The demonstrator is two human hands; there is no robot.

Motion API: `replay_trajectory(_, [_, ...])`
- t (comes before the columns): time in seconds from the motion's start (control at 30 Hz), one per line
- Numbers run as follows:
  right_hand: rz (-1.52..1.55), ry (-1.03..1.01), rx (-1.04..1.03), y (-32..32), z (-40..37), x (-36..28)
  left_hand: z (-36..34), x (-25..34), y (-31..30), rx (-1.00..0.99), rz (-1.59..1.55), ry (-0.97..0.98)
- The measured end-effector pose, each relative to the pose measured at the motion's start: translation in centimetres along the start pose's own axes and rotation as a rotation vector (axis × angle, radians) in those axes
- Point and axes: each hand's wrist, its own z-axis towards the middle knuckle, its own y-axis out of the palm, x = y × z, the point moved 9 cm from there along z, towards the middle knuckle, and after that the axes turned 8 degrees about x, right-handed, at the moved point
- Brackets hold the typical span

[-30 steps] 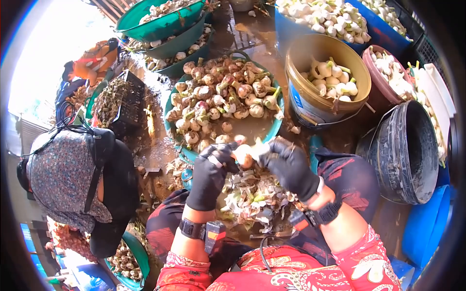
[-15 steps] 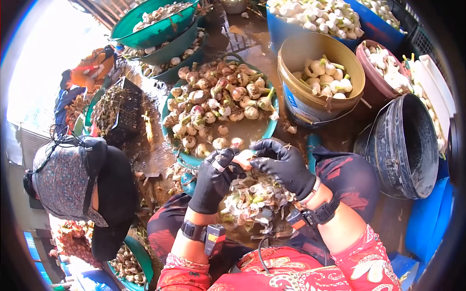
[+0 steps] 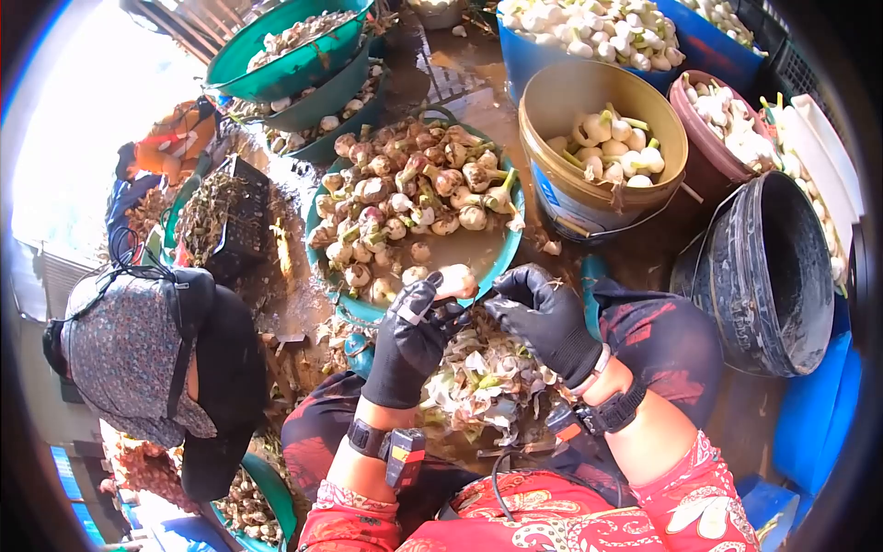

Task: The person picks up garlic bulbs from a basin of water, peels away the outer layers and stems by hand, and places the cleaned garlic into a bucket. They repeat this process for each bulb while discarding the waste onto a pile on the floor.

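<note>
My left hand (image 3: pixel 411 336), in a black glove, is closed around the lower end of a garlic bulb (image 3: pixel 455 281); the pale bulb tips up over the near rim of a green basin. My right hand (image 3: pixel 544 317), gloved too, is just right of the bulb and apart from it. Its fingers are curled together, and whatever is in them is hidden. Beyond the hands, the green basin (image 3: pixel 509 264) holds many unpeeled garlic bulbs (image 3: pixel 405 189). Below, between my knees, lies a heap of garlic skins (image 3: pixel 492 373).
A yellowish bucket (image 3: pixel 538 138) with peeled garlic stands right of the basin, beside a tilted black bucket (image 3: pixel 736 276). Blue tubs (image 3: pixel 520 60) of white garlic are behind. Stacked green basins (image 3: pixel 317 64) stand at back left. A person in a patterned hat (image 3: pixel 124 354) sits at left.
My right hand has drawn away from the bulb, slightly to the right. The bulb in my left hand has tilted up and shows more white. The person at left has shifted a little.
</note>
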Motion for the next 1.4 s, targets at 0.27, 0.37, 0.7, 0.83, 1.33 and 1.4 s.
replay_trajectory(0.27, [-0.174,-0.130,0.244,-2.0,0.1,-0.5,-1.2,-0.8,3.1,0.006,0.292,0.117])
replay_trajectory(0.37, [-0.292,-0.147,0.317,-2.9,0.2,-0.7,-1.4,-1.7,3.0,-0.029,0.436,0.146])
replay_trajectory(0.7, [0.269,0.202,0.310,-3.8,0.7,1.4,-1.4,-1.0,2.5,0.064,0.137,0.034])
replay_trajectory(0.83, [-0.172,-0.209,0.219,-2.7,-0.1,-2.1,-1.4,-1.9,2.9,0.013,0.175,0.046])
replay_trajectory(1.33, [0.122,0.126,0.442,-6.5,1.3,1.0,-1.3,-1.2,3.4,0.000,0.096,0.044])
replay_trajectory(1.4, [0.109,0.162,0.422,-6.6,1.1,1.2,-0.8,-1.4,2.6,0.005,0.051,0.024])
